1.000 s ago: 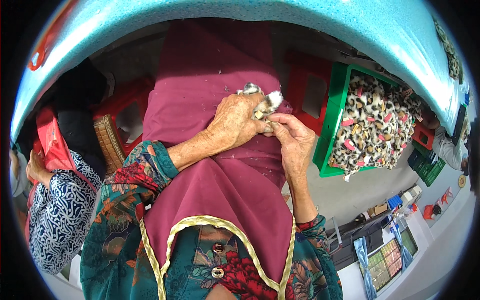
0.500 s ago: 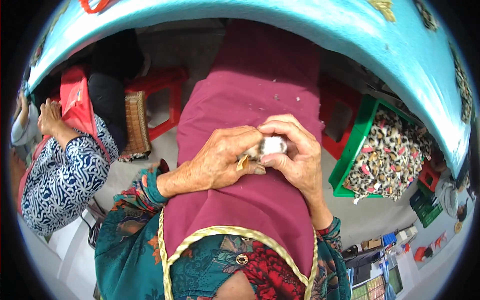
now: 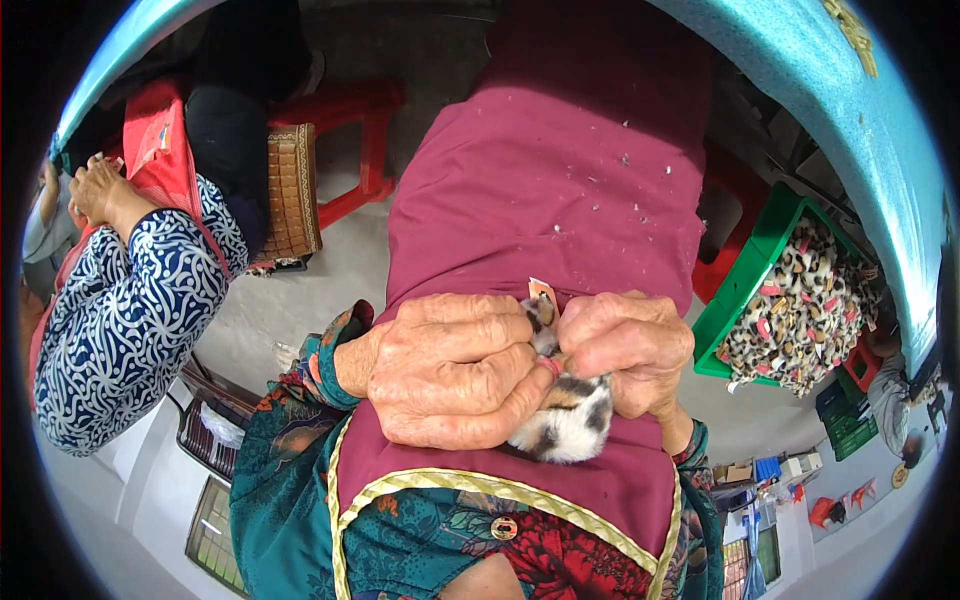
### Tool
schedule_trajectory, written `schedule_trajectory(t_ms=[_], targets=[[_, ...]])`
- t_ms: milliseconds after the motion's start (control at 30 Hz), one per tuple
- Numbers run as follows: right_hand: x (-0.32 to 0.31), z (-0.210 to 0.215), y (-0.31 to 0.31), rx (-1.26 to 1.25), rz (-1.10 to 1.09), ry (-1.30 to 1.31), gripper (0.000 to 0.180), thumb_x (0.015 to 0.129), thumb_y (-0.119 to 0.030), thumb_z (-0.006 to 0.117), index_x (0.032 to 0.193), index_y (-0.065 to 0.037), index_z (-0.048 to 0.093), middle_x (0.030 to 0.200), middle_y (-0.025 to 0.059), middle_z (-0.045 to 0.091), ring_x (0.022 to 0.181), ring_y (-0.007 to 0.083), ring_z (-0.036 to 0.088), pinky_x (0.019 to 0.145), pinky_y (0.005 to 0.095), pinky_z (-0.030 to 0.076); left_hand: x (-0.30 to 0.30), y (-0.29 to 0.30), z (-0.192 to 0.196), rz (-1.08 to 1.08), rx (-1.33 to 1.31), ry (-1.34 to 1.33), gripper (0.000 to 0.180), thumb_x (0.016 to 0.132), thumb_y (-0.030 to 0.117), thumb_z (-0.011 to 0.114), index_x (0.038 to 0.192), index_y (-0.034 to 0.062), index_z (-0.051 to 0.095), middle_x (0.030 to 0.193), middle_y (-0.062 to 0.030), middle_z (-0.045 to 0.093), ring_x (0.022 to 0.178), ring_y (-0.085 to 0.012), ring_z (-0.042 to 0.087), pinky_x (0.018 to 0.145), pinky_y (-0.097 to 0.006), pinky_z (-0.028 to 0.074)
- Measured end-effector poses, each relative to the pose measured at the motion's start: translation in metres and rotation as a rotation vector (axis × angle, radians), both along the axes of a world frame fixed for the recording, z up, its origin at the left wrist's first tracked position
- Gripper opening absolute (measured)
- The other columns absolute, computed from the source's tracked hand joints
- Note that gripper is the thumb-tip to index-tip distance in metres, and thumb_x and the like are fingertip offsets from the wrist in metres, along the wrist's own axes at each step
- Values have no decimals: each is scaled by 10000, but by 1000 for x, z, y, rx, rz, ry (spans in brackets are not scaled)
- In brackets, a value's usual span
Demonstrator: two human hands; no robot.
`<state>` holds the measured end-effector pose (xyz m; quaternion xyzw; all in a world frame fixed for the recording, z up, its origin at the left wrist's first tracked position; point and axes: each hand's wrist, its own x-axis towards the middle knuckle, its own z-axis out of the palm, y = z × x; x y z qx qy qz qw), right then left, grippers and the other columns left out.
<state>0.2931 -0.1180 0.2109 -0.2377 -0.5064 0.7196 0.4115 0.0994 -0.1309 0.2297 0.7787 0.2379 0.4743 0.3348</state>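
Observation:
Above my lap, a small plush piece [image 3: 568, 425] of white fur with black and tan patches is gripped in both hands. My left hand [image 3: 455, 372] closes round its left side, knuckles up. My right hand [image 3: 628, 348] pinches it from the right, fingers curled in. A rounded white end hangs below the fingers toward me. Between the hands shows a pinkish-red bit [image 3: 551, 366], and a small orange-and-pale label [image 3: 543, 291] sticks up at the far end. My fingertips are mostly hidden by the knuckles and the fur.
A maroon apron [image 3: 530, 220] with white lint covers my lap. To the right stands a green crate [image 3: 708, 335] heaped with spotted plush pieces [image 3: 805, 310]. The light-blue table edge [image 3: 800, 60] curves above. At left a co-worker in a patterned sleeve [image 3: 130, 330] sits by a red stool [image 3: 372, 150].
The plush piece has come lower and nearer to me, with more of its fur in sight. Both hands have turned knuckles up and closed tighter. The view has shifted, showing less table.

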Motion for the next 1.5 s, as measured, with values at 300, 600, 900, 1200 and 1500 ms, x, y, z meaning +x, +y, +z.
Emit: schedule_trajectory(t_ms=[300,600,900,1200,1500], targets=[[-5,0,-4,296,-128,85,160,550,84,660,566,6,521,562,45,432,447,199,470,385,287,377,0,-5,-1,28,86,-1,271,589,16,707,805,-81,576,734,-164,555,651,-304,629,606,-428,555],[-8,6,-2,551,-169,-5,227,540,70,678,538,-28,473,556,36,390,455,184,474,353,276,317,-3,-6,1,-21,74,12,283,587,7,707,824,-82,581,732,-147,544,643,-305,623,619,-429,553],[-6,26,-3,476,-90,-262,224,512,97,617,569,-18,434,678,69,492,571,216,532,435,286,396,-6,-9,2,43,106,49,302,568,7,707,819,-90,569,717,-149,524,657,-299,614,610,-432,545],[-4,23,-8,421,-221,-360,242,451,129,552,662,27,494,773,136,597,685,279,606,581,348,518,-2,-4,7,32,155,153,295,562,63,666,795,-93,574,691,-141,514,616,-287,590,595,-421,531],[11,31,-7,347,-149,-504,347,564,-12,747,891,1,632,790,108,566,694,246,607,596,313,506,11,4,8,23,157,254,360,501,127,611,815,-48,589,707,-113,525,653,-261,590,629,-391,520]])
